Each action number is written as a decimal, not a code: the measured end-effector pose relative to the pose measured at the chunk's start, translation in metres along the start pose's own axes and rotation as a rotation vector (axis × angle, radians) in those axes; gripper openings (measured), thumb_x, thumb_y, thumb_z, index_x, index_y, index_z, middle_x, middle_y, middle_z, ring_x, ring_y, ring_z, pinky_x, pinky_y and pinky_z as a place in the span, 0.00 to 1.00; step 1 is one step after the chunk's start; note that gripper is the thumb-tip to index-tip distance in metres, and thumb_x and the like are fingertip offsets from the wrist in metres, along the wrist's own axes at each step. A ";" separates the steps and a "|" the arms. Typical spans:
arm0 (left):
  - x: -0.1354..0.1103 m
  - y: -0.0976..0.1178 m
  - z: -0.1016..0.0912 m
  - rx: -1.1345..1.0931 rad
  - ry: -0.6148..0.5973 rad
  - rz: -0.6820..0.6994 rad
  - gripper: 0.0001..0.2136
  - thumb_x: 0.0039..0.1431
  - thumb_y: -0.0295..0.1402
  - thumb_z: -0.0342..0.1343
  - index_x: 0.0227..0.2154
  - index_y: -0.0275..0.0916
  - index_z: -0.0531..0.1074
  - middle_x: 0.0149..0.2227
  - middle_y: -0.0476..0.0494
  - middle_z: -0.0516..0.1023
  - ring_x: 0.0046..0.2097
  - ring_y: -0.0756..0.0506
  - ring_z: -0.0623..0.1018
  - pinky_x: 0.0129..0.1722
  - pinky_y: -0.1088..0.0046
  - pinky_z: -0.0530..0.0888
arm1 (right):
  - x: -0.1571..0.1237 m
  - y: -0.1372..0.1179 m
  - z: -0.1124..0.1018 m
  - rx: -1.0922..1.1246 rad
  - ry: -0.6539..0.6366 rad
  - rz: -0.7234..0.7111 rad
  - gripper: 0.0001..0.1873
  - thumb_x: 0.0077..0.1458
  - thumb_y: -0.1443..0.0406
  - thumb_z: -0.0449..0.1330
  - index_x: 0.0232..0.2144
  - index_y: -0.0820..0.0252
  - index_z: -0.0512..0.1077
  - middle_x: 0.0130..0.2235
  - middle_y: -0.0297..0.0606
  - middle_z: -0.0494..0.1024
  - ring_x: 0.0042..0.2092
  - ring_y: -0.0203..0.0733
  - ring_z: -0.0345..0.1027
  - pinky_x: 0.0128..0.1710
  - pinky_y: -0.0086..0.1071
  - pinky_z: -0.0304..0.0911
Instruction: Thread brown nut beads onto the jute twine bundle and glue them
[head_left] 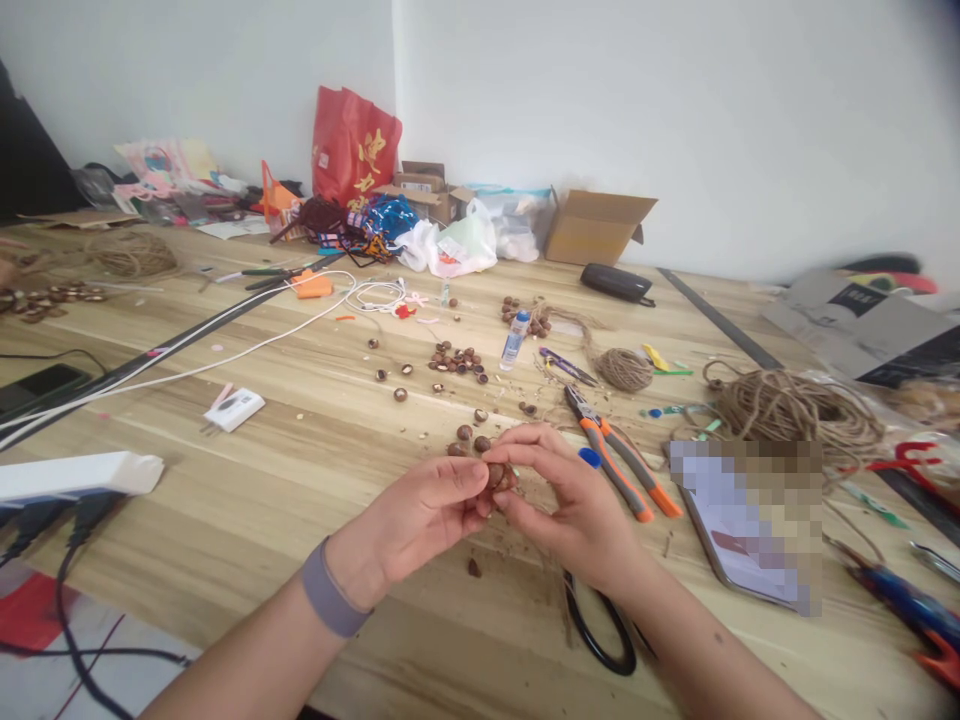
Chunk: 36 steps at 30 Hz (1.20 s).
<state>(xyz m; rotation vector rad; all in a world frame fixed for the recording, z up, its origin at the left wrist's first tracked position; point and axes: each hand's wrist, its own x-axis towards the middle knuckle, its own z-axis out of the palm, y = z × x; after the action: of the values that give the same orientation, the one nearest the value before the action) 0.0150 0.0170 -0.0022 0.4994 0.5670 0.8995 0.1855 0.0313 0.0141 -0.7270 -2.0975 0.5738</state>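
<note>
Between the fingertips of both hands is a small cluster of round brown nut shells [500,478], partly hidden by the fingers. My left hand [424,510], with a grey band on its wrist, pinches the cluster from the left. From the right, the thumb and fingers of my right hand [566,500] close on the same cluster. Just behind the hands, a few loose nut shells [482,443] lie on the wooden table. Under my right wrist, black handles [619,665] stick out, perhaps of scissors, with the rest hidden.
Orange-and-grey pliers [611,455], a phone [739,530] and twine [799,410] lie to the right. Farther back are more nut shells [459,362], a glue bottle [514,340] and a twine ball [624,369]. A power strip [82,478] and white charger [234,410] lie left.
</note>
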 end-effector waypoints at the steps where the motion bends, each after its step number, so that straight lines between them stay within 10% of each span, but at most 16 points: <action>1: 0.000 0.000 0.000 -0.007 0.005 0.002 0.12 0.39 0.33 0.71 0.25 0.34 0.76 0.26 0.49 0.73 0.29 0.53 0.69 0.34 0.76 0.65 | 0.000 0.000 0.000 0.006 0.000 0.000 0.19 0.50 0.74 0.58 0.44 0.53 0.71 0.42 0.39 0.72 0.46 0.40 0.68 0.45 0.36 0.67; 36: -0.001 0.000 -0.002 0.163 -0.047 0.050 0.16 0.41 0.36 0.70 0.35 0.38 0.79 0.34 0.47 0.76 0.35 0.51 0.71 0.38 0.75 0.64 | -0.001 -0.002 -0.007 0.106 -0.077 0.035 0.18 0.53 0.69 0.59 0.47 0.52 0.68 0.48 0.41 0.70 0.52 0.44 0.65 0.51 0.41 0.63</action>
<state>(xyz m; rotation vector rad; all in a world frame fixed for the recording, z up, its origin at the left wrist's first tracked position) 0.0130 0.0162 -0.0039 0.6830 0.5903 0.8907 0.1907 0.0306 0.0186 -0.6919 -2.1109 0.7372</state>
